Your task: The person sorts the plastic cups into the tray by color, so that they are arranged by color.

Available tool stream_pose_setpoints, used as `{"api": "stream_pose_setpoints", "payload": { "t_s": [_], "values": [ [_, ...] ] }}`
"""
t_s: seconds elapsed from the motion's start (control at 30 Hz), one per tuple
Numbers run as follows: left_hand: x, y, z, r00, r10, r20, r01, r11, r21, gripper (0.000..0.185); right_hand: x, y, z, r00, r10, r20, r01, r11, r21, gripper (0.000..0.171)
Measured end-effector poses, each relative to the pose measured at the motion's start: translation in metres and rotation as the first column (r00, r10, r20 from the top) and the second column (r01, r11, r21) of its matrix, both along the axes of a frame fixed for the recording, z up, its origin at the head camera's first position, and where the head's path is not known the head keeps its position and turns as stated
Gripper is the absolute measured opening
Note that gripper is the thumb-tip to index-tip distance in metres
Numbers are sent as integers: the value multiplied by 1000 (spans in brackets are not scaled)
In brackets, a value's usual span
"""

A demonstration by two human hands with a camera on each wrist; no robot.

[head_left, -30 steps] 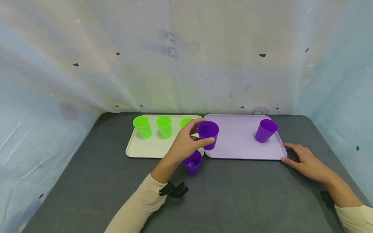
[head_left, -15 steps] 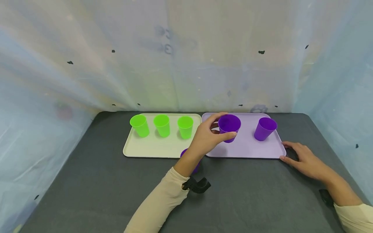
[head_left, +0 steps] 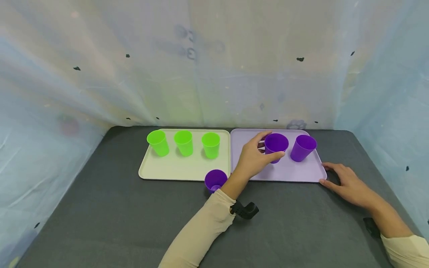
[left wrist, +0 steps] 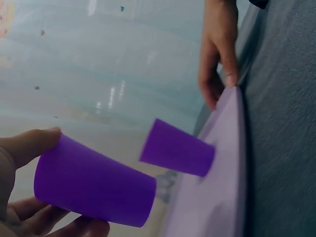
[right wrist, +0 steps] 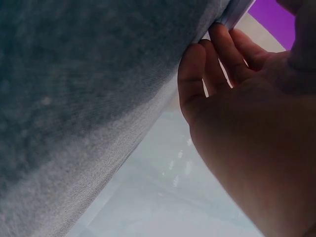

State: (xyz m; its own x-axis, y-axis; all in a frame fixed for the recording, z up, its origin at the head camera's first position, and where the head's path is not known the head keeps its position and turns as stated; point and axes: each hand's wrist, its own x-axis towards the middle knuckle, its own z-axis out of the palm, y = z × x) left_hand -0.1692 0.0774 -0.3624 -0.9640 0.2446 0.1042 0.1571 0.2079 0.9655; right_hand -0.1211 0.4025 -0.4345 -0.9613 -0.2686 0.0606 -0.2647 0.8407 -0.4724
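The left hand (head_left: 252,159) has its thumb and fingers curled around a purple cup (head_left: 276,146), gripping it over the lavender tray (head_left: 288,172); whether the cup's base touches the tray cannot be told. Just beside it at 3 o'clock stands a second purple cup (head_left: 303,147), tilted a little and apart from the held one. At 7 o'clock from the left hand, a third purple cup (head_left: 215,180) stands on the grey table (head_left: 100,208), just off the near edge of the pale green tray (head_left: 174,172). That tray, at 9 o'clock, carries three green cups (head_left: 183,142) in a row. The right hand (head_left: 345,181) lies with relaxed fingers on the table, fingertips touching the lavender tray's near right corner.
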Motion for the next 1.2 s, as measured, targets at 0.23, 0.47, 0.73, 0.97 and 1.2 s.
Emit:
{"api": "stream_pose_setpoints", "payload": {
  "t_s": [0.23, 0.47, 0.73, 0.97, 1.2],
  "values": [
    [-15, 27, -24, 995, 99, 22, -101, 992, 70, 63, 1, 1, -1, 999, 15, -40, -15, 1000, -9, 59],
    [-35, 45, -40, 978, 202, 41, -202, 979, -15, 60, -2, 0, -2, 998, 30, -48, -30, 999, -16, 59],
    [-49, 61, -53, 966, 223, 129, -210, 972, -106, 63, 1, 1, -2, 999, 19, -33, -20, 1000, -17, 59],
    [-50, 68, -54, 970, 210, 123, -193, 972, -136, 62, 0, 4, -3, 1000, 2, -6, -2, 1000, -10, 61],
    [-51, 61, -55, 979, 165, 119, -149, 980, -131, 62, -3, 2, 0, 999, -8, 43, 8, 1000, -3, 64]
  ]
}}
